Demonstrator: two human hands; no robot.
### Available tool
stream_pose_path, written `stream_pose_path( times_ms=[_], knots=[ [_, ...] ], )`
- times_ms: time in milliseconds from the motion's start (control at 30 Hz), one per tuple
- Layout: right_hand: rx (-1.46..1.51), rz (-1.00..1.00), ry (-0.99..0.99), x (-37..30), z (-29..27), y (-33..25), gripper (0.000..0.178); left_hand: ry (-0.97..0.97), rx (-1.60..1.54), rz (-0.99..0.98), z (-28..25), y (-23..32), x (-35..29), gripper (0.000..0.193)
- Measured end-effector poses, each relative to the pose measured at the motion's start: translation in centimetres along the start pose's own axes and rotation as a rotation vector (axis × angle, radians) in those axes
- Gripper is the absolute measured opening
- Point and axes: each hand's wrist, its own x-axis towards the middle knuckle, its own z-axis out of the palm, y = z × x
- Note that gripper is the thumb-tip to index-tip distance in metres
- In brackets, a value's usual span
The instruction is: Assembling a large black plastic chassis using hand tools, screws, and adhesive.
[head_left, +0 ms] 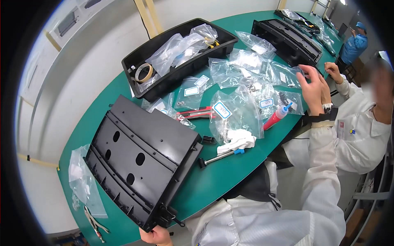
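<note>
A black panel [127, 147] is laid on the left part of the green bench [205, 184], pierced by oval holes and crossed by curved ribs. Its long axis, which seems to follow the ribs, is slanted from upper left to lower right, with one corner pointed toward the person. Just under that corner the left hand [156, 236] is placed, apparently touching; the panel is thus spread upward from its fingers. Because these are partly hidden by the corner and the lower edge of the view, whether a grip is made cannot be told.

The right hand [312, 88] is held well apart, by the far-right edge of the bench, with the panel down and to its left. Its fingers are bent, beside a clear bag [290, 74]; whether the bag is pinched cannot be made out. The left hand is by far the nearer to the panel. Between panel and right hand, a red bottle [276, 118] is seen.
</note>
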Motion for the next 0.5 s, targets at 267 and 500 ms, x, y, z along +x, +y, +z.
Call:
stream_pose_path(
  times_ms=[267,500],
  knots=[
    [-0.082,-0.206,-0.806,4.3,5.2,-6.2,0.090,0.014,0.027,-0.005,-0.1,-0.4,-0.3,0.019],
    [-0.045,-0.258,-0.752,5.9,7.8,-5.8,0.036,0.006,0.022,-0.034,0.1,-0.2,-0.3,0.021]
  ],
)
